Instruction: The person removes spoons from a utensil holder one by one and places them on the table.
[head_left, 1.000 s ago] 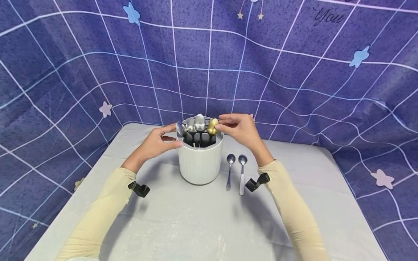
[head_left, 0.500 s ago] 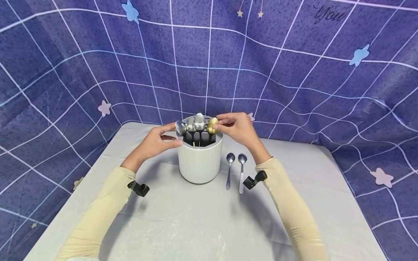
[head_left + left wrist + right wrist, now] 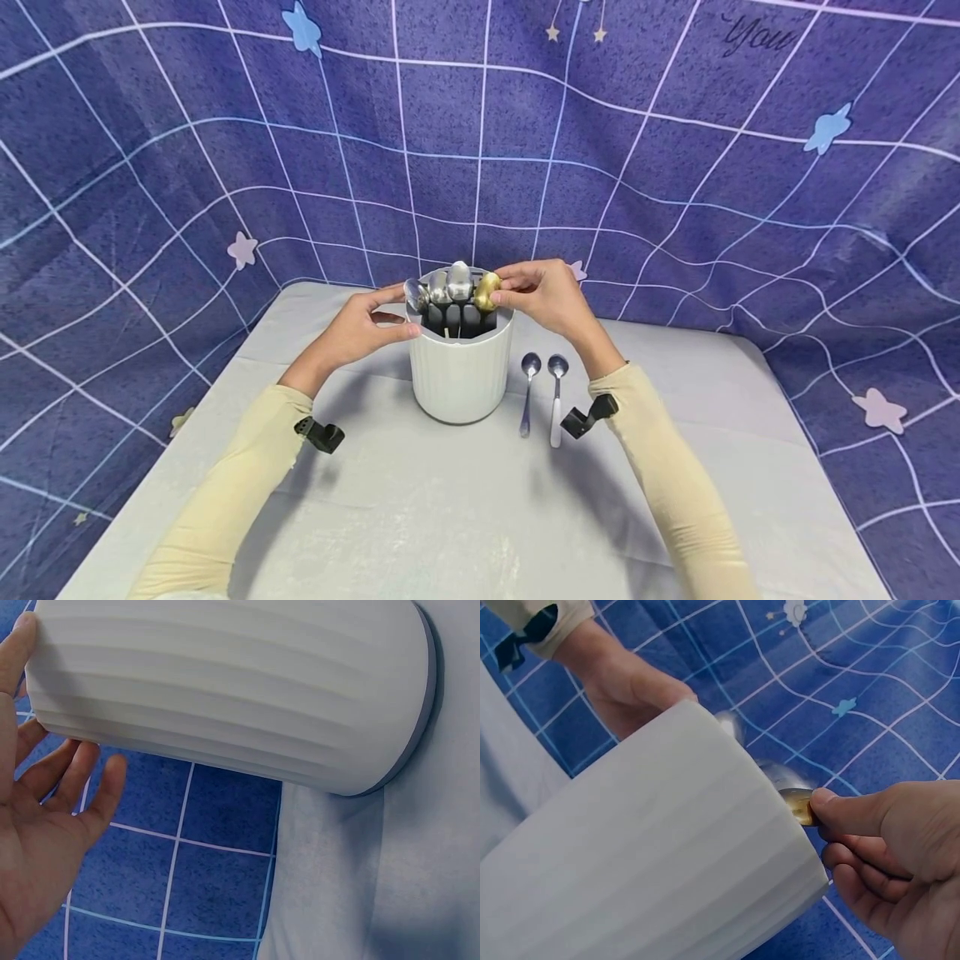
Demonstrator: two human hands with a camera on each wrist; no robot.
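Observation:
A white ribbed utensil holder (image 3: 459, 379) stands upright on the table, with a dark divided insert inside. Silver spoons (image 3: 459, 283) stick up from it, bowls at the top. At the right side of the rim, my right hand (image 3: 546, 293) pinches the bowl of a gold spoon (image 3: 487, 292) between thumb and fingers; in the right wrist view this gold spoon (image 3: 801, 805) shows right at the rim, its handle hidden in the holder. My left hand (image 3: 363, 327) rests on the left of the rim, thumb at the front, fingers reaching behind, fairly straight in the left wrist view.
Two small spoons lie on the table to the right of the holder: one with a metal handle (image 3: 527, 392), one with a white handle (image 3: 556, 400). A blue-purple grid cloth (image 3: 360, 125) hangs behind and at both sides of the grey-white tabletop (image 3: 420, 508).
My right hand has moved slightly left and the gold spoon in its fingers has turned a little. The left hand keeps its place on the rim.

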